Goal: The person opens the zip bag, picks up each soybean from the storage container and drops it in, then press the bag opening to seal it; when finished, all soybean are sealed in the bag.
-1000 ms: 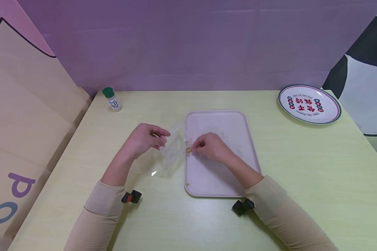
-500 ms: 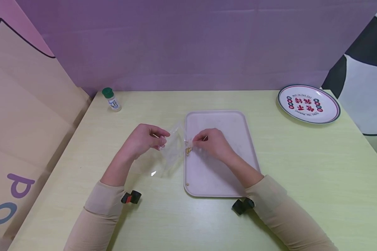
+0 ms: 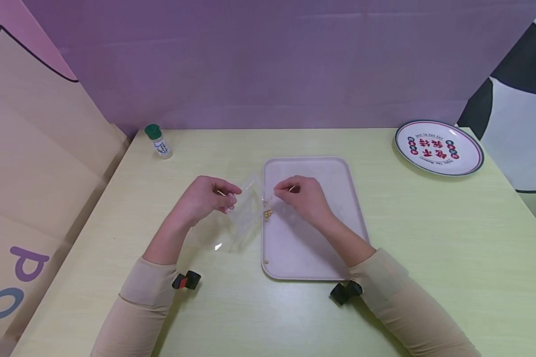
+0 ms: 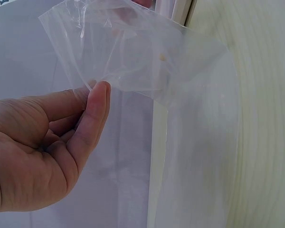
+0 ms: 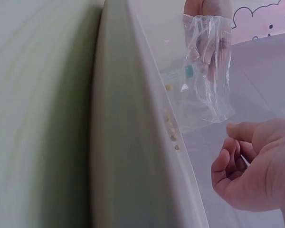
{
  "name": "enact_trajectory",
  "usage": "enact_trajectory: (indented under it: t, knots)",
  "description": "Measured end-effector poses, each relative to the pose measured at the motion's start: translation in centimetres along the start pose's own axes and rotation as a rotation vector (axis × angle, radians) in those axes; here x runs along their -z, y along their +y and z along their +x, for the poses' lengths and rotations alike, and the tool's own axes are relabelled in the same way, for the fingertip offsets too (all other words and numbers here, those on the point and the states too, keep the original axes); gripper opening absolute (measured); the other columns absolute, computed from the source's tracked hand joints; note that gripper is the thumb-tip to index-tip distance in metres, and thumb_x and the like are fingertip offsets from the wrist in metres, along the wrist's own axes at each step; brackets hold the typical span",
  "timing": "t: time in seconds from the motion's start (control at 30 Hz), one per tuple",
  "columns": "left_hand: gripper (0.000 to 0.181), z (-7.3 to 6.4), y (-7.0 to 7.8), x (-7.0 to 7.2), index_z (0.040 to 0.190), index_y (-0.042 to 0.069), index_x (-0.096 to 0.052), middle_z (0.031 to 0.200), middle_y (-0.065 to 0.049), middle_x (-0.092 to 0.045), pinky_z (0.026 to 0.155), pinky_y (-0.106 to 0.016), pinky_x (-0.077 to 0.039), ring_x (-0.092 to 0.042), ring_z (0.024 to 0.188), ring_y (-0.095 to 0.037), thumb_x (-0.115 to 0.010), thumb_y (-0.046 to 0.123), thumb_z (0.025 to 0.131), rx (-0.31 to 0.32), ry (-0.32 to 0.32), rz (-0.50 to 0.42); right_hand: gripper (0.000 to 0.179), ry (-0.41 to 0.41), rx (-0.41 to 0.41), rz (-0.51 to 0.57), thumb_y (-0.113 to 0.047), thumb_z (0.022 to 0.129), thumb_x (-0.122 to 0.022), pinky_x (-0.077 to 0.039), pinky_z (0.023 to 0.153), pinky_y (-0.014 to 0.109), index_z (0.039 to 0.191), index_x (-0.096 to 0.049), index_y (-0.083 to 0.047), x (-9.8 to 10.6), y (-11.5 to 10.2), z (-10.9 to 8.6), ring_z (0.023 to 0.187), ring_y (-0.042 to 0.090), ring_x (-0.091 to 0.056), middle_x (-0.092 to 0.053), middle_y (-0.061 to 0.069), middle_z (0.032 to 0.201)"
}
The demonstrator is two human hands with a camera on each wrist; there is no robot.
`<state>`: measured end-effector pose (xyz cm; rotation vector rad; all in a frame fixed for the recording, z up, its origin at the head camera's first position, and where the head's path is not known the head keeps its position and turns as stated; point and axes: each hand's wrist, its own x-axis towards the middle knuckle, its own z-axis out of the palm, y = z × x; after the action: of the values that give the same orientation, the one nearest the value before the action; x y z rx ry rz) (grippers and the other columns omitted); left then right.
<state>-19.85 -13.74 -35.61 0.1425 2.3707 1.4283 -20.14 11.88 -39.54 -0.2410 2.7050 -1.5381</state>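
Note:
My left hand (image 3: 212,198) pinches the edge of a clear plastic bag (image 3: 247,208), which spreads toward the tray. Through the film a small yellow spot (image 4: 162,57) shows in the left wrist view. A few small round yellow beans (image 3: 268,214) lie along the left rim of the pale tray (image 3: 312,253), with a single bean (image 3: 266,262) nearer the front. Over the tray, my right hand (image 3: 305,198) has its fingers curled and thumb and forefinger close together, right by the bag's edge. Whether these fingertips pinch something I cannot tell.
A small bottle with a green cap (image 3: 158,141) stands at the table's back left. At the back right lies an oval white plate (image 3: 439,148) with red lettering. A purple backdrop (image 3: 268,64) rises behind the table's far edge.
My right hand has moved up and away from the beans, toward the back of the tray. The left hand and the bag stay nearly where they were.

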Motion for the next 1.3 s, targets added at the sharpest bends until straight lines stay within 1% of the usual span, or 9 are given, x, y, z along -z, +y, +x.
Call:
enact_trajectory:
  t: [0.13, 0.27, 0.5, 0.73, 0.93, 1.13, 1.3]
  knots:
    - [0.028, 0.1, -0.02, -0.02, 0.121, -0.003, -0.071, 0.101, -0.014, -0.067, 0.085, -0.043, -0.059, -0.069, 0.087, -0.027, -0.071, 0.002, 0.093, 0.006, 0.001, 0.005, 0.013, -0.007, -0.006, 0.067, -0.014, 0.092, -0.076, -0.049, 0.065, 0.025, 0.102, -0.078, -0.006, -0.1, 0.03, 0.06, 0.075, 0.019, -0.061, -0.071, 0.005, 0.089]
    - [0.028, 0.13, 0.01, -0.04, 0.121, -0.003, -0.071, 0.101, -0.014, -0.067, 0.085, -0.043, -0.059, -0.069, 0.087, -0.026, -0.071, 0.003, 0.094, 0.006, -0.001, 0.01, 0.013, -0.018, -0.016, 0.138, -0.015, 0.092, -0.076, -0.049, 0.065, 0.024, 0.102, -0.078, -0.007, -0.21, 0.05, 0.06, 0.075, 0.018, -0.061, -0.071, 0.004, 0.089]
    - [0.027, -0.04, 0.13, -0.04, 0.121, -0.003, -0.071, 0.102, -0.014, -0.067, 0.085, -0.043, -0.059, -0.069, 0.088, -0.029, -0.071, 0.002, 0.094, 0.005, -0.004, 0.008, 0.015, -0.058, 0.015, 0.21, -0.015, 0.091, -0.077, -0.049, 0.066, 0.024, 0.102, -0.078, -0.005, -0.34, -0.16, -0.18, 0.076, 0.018, -0.06, -0.071, 0.004, 0.091]
    - [0.028, -0.08, 0.06, -0.02, 0.12, -0.004, -0.07, 0.102, -0.015, -0.067, 0.085, -0.044, -0.059, -0.069, 0.09, -0.031, -0.07, 0.001, 0.093, -0.009, -0.013, 0.001, 0.017, -0.103, 0.009, 0.21, -0.017, 0.091, -0.078, -0.05, 0.066, 0.025, 0.103, -0.078, -0.005, -0.46, -0.23, -0.34, 0.078, 0.021, -0.06, -0.071, 0.005, 0.093]
    - [0.027, -0.09, 0.09, -0.02, 0.121, -0.004, -0.071, 0.103, -0.015, -0.067, 0.085, -0.043, -0.059, -0.069, 0.09, -0.031, -0.07, 0.001, 0.094, -0.009, -0.012, 0.006, 0.018, -0.138, -0.006, 0.21, -0.019, 0.091, -0.078, -0.051, 0.066, 0.029, 0.104, -0.078, -0.006, -0.5, -0.33, -0.41, 0.078, 0.022, -0.059, -0.071, 0.006, 0.093]
    - [0.028, -0.06, 0.12, -0.06, 0.121, -0.003, -0.071, 0.104, -0.015, -0.067, 0.086, -0.043, -0.059, -0.069, 0.092, -0.032, -0.07, 0.002, 0.094, 0.001, -0.01, 0.011, 0.014, -0.154, 0.0, 0.178, -0.018, 0.09, -0.079, -0.047, 0.061, 0.026, 0.101, -0.079, -0.009, -0.52, -0.38, -0.46, 0.076, 0.022, -0.057, -0.07, 0.004, 0.088]
    - [0.027, -0.04, 0.1, -0.05, 0.121, -0.003, -0.071, 0.104, -0.014, -0.067, 0.086, -0.044, -0.059, -0.069, 0.091, -0.032, -0.07, 0.002, 0.094, -0.002, -0.008, 0.013, 0.013, -0.156, 0.012, 0.164, -0.017, 0.089, -0.08, -0.046, 0.062, 0.026, 0.099, -0.079, -0.009, -0.58, -0.35, -0.43, 0.076, 0.021, -0.056, -0.071, 0.003, 0.087]
